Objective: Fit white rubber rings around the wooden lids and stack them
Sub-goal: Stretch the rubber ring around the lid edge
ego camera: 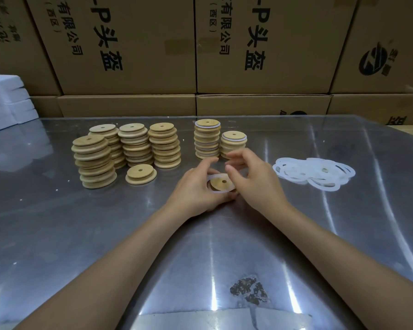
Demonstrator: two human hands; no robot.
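Between hands (227,184): lid (221,184), ring (216,192) half-on.

A single head-worn wide-angle camera looks forward and down across a metal table (57,234), close above the wearer's forearms, with both hands mid-frame and stacked cardboard boxes (134,44) filling the background; no second view overlaps.

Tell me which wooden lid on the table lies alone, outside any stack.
The single round wooden lid lying flat in front of the four bare stacks, left of the left hand; every other resting lid is stacked.
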